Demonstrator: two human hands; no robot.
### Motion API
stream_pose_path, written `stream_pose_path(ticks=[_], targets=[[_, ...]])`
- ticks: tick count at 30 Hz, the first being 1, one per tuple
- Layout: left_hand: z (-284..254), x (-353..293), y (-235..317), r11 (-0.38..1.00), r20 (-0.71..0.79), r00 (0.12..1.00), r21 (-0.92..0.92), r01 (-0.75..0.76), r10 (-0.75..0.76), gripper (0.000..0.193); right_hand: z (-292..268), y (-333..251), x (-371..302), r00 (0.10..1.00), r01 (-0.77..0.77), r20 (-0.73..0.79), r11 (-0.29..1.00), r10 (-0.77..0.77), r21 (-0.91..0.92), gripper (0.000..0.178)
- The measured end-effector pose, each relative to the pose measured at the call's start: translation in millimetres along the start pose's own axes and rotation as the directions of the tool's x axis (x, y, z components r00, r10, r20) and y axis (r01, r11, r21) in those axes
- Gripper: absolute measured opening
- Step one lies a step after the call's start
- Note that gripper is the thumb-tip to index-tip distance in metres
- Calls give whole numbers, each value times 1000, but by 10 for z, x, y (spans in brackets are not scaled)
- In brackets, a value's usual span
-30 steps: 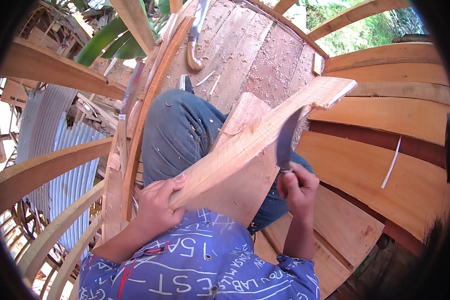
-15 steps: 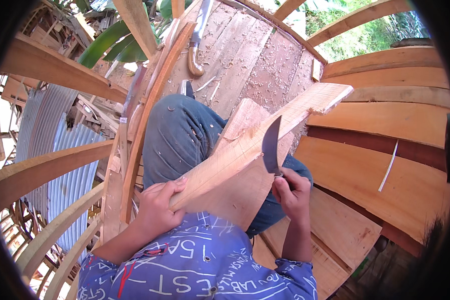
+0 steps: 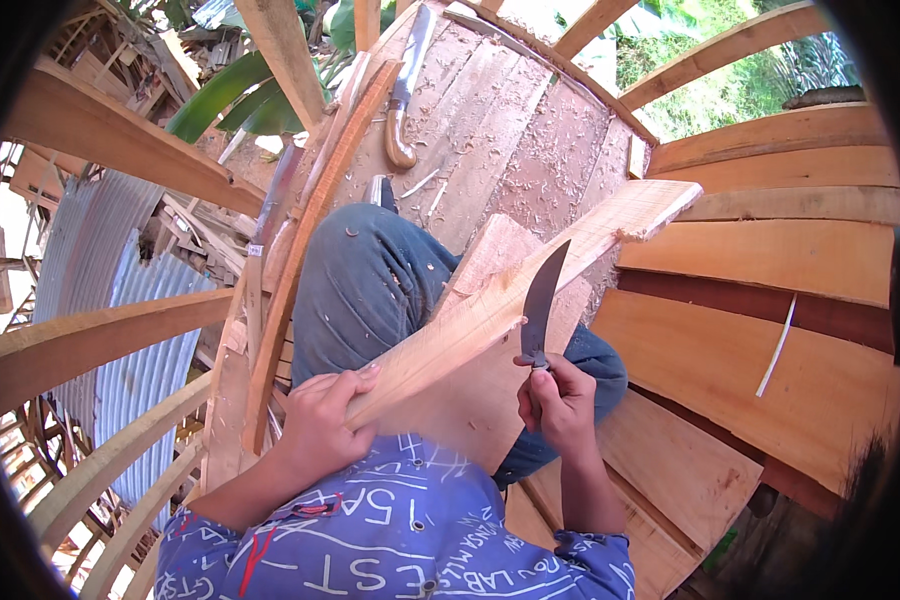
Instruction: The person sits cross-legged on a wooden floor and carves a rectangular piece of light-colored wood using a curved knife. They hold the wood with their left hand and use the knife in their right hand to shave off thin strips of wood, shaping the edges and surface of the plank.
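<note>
My left hand [image 3: 328, 418] is closed round the near end of a pale wooden board [image 3: 460, 335]. The board slants away to the upper right, and its far end has a rough notch on its right edge. Beneath it lies a wider reddish plank [image 3: 450, 400], resting across my lap between my knees. My right hand [image 3: 558, 400] grips the handle of a knife [image 3: 543, 300] with a dark, curved blade. The blade points up and away, beside the board's right edge; whether it touches the wood I cannot tell.
On the shaving-strewn plank floor [image 3: 470, 120] ahead lies a handsaw [image 3: 402, 130] with a wooden handle. Orange-brown boards [image 3: 750, 370] line the right side, one bearing a thin white strip [image 3: 776, 345]. Wooden posts and rails [image 3: 110, 325] stand on the left, with corrugated metal sheets [image 3: 145, 350] beyond.
My right hand and the knife have moved slightly left and nearer to me, and the blade stands more upright. The left hand still holds the board. The whole view has shifted a little.
</note>
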State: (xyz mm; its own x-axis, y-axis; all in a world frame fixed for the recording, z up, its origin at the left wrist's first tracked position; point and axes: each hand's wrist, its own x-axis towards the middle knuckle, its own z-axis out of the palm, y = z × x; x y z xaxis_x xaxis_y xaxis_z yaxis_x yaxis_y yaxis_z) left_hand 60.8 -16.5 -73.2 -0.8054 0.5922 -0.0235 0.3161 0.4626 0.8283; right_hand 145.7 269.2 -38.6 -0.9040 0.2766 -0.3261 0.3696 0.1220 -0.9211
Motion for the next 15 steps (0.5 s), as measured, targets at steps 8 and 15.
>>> stream_pose_path(ticks=[8,15], targets=[[11,-17,19,1000,-4,1000,24,7,-7,39,68,43,-59,998,-54,27,988,50,148,26],[7,-3,21,1000,3,1000,27,-8,8,39,-20,-63,-25,999,-22,-33,998,20,-56,19]])
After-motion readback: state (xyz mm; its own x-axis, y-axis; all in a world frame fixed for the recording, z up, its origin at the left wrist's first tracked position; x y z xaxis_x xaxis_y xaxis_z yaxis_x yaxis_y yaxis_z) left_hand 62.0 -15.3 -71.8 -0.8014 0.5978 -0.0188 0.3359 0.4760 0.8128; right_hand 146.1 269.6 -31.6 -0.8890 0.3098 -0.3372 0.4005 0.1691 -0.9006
